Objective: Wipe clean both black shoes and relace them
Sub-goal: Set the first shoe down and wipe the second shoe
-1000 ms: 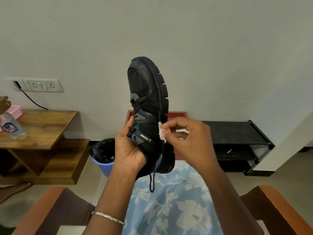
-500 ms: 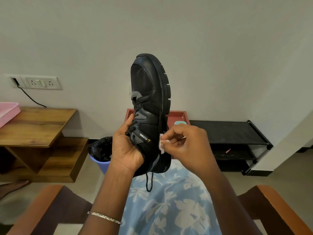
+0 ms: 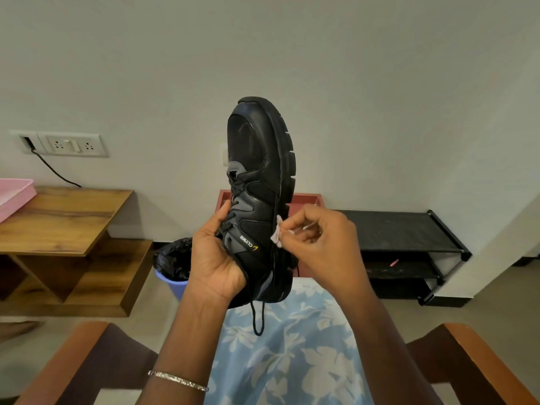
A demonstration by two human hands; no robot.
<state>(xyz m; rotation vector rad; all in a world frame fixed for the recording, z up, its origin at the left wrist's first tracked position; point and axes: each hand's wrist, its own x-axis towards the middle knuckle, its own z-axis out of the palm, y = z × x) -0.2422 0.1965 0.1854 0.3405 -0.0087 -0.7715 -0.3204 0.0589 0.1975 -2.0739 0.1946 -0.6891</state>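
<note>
At the far left edge of the frame a pink tray (image 3: 14, 194) is sitting on a wooden table (image 3: 64, 220), with a wall socket (image 3: 70, 145) above it and a bin (image 3: 172, 261) lined with a black bag standing lower down, just left of centre. Moving toward the middle, the left hand (image 3: 213, 258) is gripping the black shoe (image 3: 260, 182) from the lace side, thumb lying along the laces and fingers wrapping the heel end, so the shoe is standing toe-up in the centre of the frame above a lap in blue floral cloth. One lace end (image 3: 257, 317) is hanging loose below the heel. On the shoe's side panel the white lettering "CLYMB" is reading clearly beside a small yellow mark; no other writing is legible. Just right of that, the right hand (image 3: 318, 244) is pinching a small white wipe (image 3: 277, 232) between fingertips and thumb and pressing it where the upper meets the sole. This looks like the wiping step on one shoe, with relacing not begun and a second shoe not in view. The next move probably calls for dragging the wipe along that seam while the left hand is turning the shoe to expose the other side. At the right, a black rack (image 3: 403, 232) is standing against the wall.
</note>
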